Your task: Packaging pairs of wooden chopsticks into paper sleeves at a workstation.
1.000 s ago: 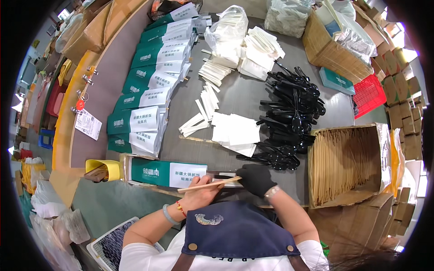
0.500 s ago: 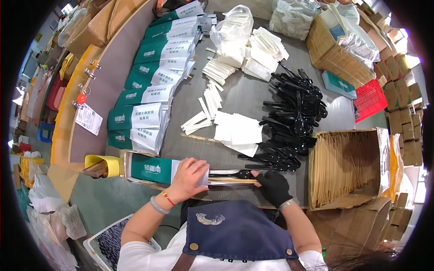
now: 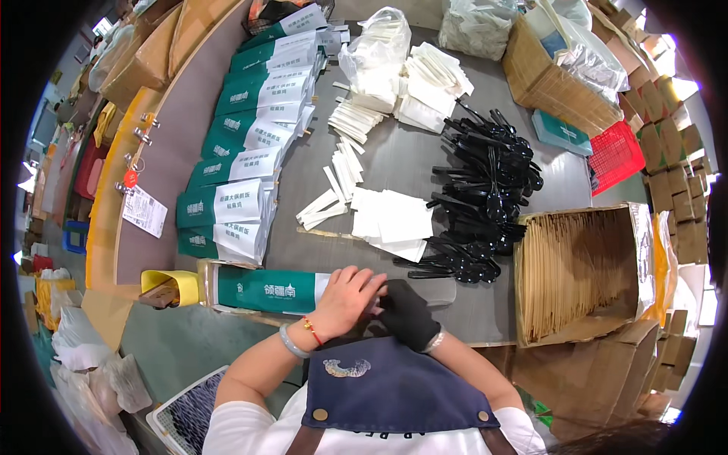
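A green and white paper cutlery sleeve (image 3: 284, 290) lies lengthwise over another green sleeve (image 3: 233, 284) in a shallow open box (image 3: 208, 277) at the table's front edge. My bare left hand (image 3: 350, 297) is closed over the right end of the upper sleeve. Against its fingertips, my right hand (image 3: 409, 312), in a black fingerless glove, has its fingers bent inward. What it grips is hidden between the two hands. Behind them lie a pile of black plastic spoons (image 3: 493, 189) and white paper packets (image 3: 393, 220).
Stacked filled sleeves (image 3: 243, 163) line the left side. A carton of wooden chopsticks (image 3: 580, 273) stands at right. Beyond are a plastic bag of white packets (image 3: 375, 57), a teal box (image 3: 561, 133) and a red basket (image 3: 618, 157). A yellow container (image 3: 178, 282) sits front left.
The upper sleeve has shifted right, uncovering part of the one beneath. My right hand has moved left to meet my left hand. The spoon and chopsticks between them are out of sight.
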Demonstrator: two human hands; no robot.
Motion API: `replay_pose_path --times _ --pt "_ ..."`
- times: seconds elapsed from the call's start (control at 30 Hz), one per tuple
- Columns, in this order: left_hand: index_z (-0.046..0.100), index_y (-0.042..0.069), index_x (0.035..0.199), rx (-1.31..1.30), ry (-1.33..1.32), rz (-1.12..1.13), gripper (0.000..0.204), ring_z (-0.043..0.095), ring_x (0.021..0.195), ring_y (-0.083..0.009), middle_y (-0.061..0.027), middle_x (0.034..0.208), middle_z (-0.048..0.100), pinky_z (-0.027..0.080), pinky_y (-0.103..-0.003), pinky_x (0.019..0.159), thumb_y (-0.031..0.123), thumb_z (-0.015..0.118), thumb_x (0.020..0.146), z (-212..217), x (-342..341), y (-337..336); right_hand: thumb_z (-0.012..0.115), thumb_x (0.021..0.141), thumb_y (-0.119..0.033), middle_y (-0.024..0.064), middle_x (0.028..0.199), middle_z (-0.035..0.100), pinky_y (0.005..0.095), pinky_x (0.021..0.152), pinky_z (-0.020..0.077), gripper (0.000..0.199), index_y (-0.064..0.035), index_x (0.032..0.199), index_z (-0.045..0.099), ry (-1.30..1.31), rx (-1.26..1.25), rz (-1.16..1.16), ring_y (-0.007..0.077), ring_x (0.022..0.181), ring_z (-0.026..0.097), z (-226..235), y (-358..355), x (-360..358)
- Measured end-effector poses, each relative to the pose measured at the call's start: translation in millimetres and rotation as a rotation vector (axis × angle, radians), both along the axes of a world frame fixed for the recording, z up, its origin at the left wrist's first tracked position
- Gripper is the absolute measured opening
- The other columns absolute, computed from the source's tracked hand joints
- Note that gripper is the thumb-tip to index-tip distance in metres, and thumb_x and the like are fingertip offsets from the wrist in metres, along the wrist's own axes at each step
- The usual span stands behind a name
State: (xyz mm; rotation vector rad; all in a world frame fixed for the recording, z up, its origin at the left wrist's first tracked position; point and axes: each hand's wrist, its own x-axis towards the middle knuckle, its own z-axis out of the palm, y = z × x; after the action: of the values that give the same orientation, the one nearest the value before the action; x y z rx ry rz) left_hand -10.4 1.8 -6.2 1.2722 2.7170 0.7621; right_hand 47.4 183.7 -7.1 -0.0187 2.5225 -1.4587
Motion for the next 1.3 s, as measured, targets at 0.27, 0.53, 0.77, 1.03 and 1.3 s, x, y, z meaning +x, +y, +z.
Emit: replay_pose_path --times 0.27,0.53,0.77,1.03,1.3 --pt "0.064 0.017 0.097 -0.327 -0.047 -0.254 0.04 0.051 0.092 -0.0305 -0.0096 0.101 0.052 0.044 -0.04 0.077 0.014 0.073 0.058 49 -28 0 0.085 0.057 -0.04 0.0087 0.104 0.057 0.0463 0.089 0.0395 0.062 -0.0118 0.106 0.06 0.341 0.625 0.185 0.0311 0.103 0.052 25 36 -8" --pt "0.061 0.006 0.106 -0.202 0.343 0.364 0.047 0.038 0.127 -0.0433 -0.0192 0.135 0.044 0.032 -0.054 0.106 0.012 0.075 0.062 53 -84 -80 0.084 0.057 -0.037 0.0098 0.102 0.058 0.0447 0.085 0.0409 0.061 -0.0106 0.106 0.059 0.208 0.597 -0.081 0.0299 0.098 0.056 40 69 3" --pt "0.047 0.0 0.134 0.02 -0.109 0.635 0.095 0.029 0.135 -0.0432 -0.0192 0.142 0.038 0.019 -0.056 0.113 0.042 0.087 0.059 -30 12 -47 0.078 0.064 -0.048 0.0096 0.106 0.06 0.047 0.087 0.0396 0.063 -0.01 0.11 0.058 0.216 0.67 0.128 0.0312 0.104 0.055 44 54 3" --pt "0.045 -0.001 0.136 0.046 -0.211 0.582 0.098 0.028 0.137 -0.0407 -0.0187 0.144 0.037 0.016 -0.057 0.113 0.042 0.088 0.059 -25 5 -51 0.078 0.067 -0.043 0.0138 0.114 0.057 0.046 0.091 0.0391 0.063 -0.0061 0.113 0.056 0.14 0.48 0.33 0.0323 0.106 0.054 14 -5 -17" --pt "0.053 0.0 0.127 0.149 -0.179 0.523 0.084 0.039 0.128 -0.0375 -0.0157 0.133 0.047 0.023 -0.063 0.107 0.043 0.085 0.063 -15 -24 -40 0.078 0.064 -0.035 0.0131 0.108 0.059 0.0458 0.092 0.0388 0.056 -0.0075 0.108 0.058 0.225 0.454 0.33 0.0314 0.102 0.056 9 6 -13"
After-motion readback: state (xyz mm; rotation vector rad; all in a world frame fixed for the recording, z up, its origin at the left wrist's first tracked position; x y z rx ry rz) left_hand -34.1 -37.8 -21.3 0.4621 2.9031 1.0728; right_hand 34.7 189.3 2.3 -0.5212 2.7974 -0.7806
